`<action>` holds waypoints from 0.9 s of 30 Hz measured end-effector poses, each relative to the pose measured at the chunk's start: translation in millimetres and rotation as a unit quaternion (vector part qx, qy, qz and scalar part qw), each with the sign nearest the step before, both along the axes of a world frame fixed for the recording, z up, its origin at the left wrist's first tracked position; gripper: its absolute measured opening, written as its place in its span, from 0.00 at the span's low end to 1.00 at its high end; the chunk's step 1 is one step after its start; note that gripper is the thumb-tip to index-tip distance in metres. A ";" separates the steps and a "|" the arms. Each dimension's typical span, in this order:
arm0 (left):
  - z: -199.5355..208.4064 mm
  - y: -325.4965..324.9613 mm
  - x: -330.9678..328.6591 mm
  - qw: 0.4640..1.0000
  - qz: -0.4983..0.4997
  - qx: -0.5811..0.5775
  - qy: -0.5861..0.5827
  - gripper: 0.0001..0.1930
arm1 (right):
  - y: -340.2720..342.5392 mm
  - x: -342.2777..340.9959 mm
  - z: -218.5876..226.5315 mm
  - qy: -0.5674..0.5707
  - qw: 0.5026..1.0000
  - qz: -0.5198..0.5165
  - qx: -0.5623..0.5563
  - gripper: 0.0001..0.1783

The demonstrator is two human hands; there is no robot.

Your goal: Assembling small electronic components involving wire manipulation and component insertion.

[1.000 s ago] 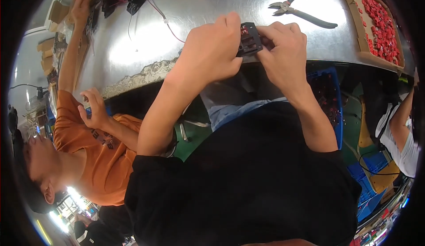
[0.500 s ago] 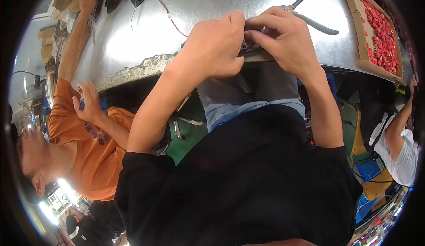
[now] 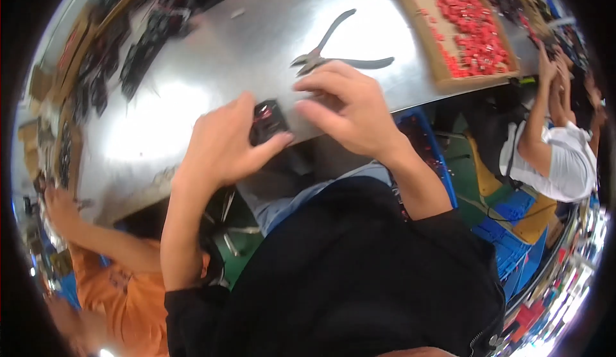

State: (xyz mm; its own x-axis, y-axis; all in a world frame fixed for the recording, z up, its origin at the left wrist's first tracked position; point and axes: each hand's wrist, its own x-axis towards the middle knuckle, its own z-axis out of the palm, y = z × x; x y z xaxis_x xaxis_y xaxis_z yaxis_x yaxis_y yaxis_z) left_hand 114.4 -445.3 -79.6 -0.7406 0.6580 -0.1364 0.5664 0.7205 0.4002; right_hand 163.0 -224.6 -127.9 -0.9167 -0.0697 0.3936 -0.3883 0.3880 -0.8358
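Note:
A small black square part [image 3: 268, 118] with a bit of red on its face lies at the near edge of the metal table, tilted a little. My left hand [image 3: 218, 140] holds it from the left, fingers behind and thumb along the near side. To the right of the part, my right hand [image 3: 351, 108] is raised, thumb and fingers apart, with nothing visible between them; it is slightly blurred. Just beyond those fingers, grey-handled pliers [image 3: 312, 58] rest on the table, handles spread.
A cardboard tray [image 3: 420, 39] of small red pieces stands at the right. Black wired parts [image 3: 154, 39] lie at the far left of the metal table [image 3: 256, 49]. A blue crate [image 3: 436, 155] sits below the right edge. A person in orange [image 3: 131, 293] works at left; others are at right.
My hands, close together before, have come apart; the right has opened and the black part now shows in the left. The view has swung, so the tray and pliers appear further left.

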 end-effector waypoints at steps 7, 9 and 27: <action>-0.5 22.3 -7.8 0.999 -0.010 -0.031 -0.001 0.30 | 181.9 6.0 16.9 -0.017 0.896 -0.349 0.274 0.12; -3.3 25.1 -8.9 0.999 -0.003 -0.033 0.006 0.30 | 203.5 -6.1 19.6 -0.069 0.904 -0.298 0.298 0.14; -17.8 15.8 -13.8 0.999 -0.012 0.023 0.045 0.29 | 33.4 7.2 35.4 -0.203 0.965 -0.035 -0.160 0.14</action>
State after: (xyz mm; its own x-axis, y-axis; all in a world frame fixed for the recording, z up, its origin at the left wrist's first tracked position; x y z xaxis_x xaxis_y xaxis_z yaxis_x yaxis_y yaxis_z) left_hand 100.5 -429.5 -97.4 -0.7329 0.6791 -0.0400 0.6177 0.6890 0.3792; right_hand 170.2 -191.2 -92.5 -0.9980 0.0630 -0.0088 0.0149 0.0974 -0.9951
